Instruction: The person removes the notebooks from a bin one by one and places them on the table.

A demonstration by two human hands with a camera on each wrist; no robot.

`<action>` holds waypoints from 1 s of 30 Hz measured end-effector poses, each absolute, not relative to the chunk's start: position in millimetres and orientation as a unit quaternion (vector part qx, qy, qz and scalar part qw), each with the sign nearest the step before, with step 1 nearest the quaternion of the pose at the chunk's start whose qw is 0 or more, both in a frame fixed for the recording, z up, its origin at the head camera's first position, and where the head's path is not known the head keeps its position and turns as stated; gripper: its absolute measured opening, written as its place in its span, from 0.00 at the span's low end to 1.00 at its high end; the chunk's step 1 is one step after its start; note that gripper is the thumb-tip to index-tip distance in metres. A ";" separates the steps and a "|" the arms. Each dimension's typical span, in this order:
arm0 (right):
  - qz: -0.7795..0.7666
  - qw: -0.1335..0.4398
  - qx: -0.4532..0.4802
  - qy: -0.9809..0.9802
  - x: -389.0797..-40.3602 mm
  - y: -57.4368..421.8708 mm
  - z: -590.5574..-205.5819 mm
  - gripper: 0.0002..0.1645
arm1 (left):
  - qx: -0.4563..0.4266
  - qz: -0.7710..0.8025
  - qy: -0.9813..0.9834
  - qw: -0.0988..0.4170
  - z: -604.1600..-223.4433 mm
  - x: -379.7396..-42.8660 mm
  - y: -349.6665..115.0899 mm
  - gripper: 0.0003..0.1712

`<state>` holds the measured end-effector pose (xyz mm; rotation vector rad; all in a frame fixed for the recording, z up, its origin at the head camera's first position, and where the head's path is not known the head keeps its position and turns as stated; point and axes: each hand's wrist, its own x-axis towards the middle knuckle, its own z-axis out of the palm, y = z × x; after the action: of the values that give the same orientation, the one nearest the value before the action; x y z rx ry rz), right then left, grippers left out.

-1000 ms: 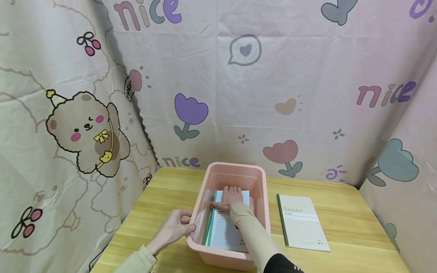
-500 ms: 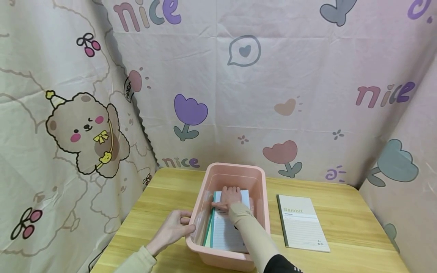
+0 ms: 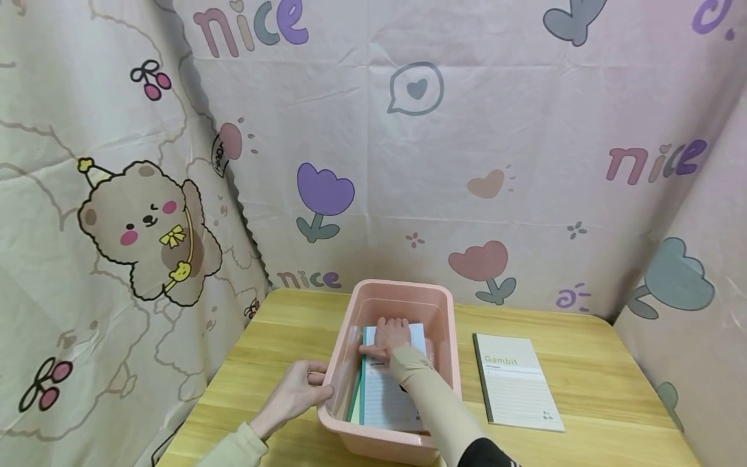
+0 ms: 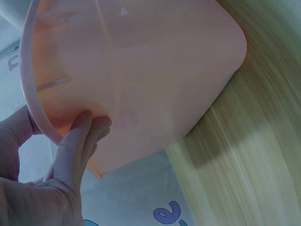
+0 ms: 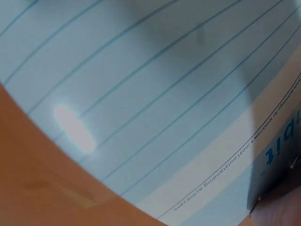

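The notebook (image 3: 386, 395) lies inside the pink bin (image 3: 403, 306), cover up, its teal spine to the left. A green strip (image 3: 355, 408) shows beyond that spine, seemingly from another book beneath. The right hand (image 3: 392, 338) rests over the notebook's far end, thumb spread towards the spine; whether the fingers grip or only press, I cannot tell. The left hand (image 3: 299, 389) pinches the bin's left rim between thumb and fingers.

To do this well, settle the notebook with even pressure from the palm, since a push at one end could lift the other or bow the cover. The spine would sit neater squared to the green strip, and the thumb is well placed to nudge it. The left hand's pinch should be firm enough to stop the bin sliding, without bending its wall. The right forearm crosses the near rim, so a higher wrist would avoid knocking it.

The counter (image 3: 274, 344) is pale, yellowish wood grain. A white notebook (image 3: 519, 386) marked "Gambit" lies flat on it, to the bin's right. Behind hangs a rear cloth (image 3: 385, 149) printed with tulips, hearts and "nice"; the left cloth (image 3: 35, 246) carries a waving bear and cherries.
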<state>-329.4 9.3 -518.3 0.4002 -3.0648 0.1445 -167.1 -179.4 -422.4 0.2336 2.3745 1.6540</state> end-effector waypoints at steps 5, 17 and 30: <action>0.022 0.028 0.141 -0.989 -329.8 10.2 -510.1 0.47 | 0.079 0.564 0.814 0.116 -421.7 -166.3 -178.3 0.28; 0.007 0.044 0.162 -0.986 -328.1 18.0 -482.9 0.46 | 0.082 0.564 0.813 0.121 -421.9 -166.9 -178.0 0.29; 0.016 0.038 0.170 -0.985 -322.5 25.5 -434.6 0.45 | 0.074 0.558 0.817 0.122 -420.8 -166.5 -178.1 0.29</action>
<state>-322.5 25.5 -434.6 0.5212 -3.0212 0.0500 -166.5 -178.1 -420.8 0.2150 2.3855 1.6289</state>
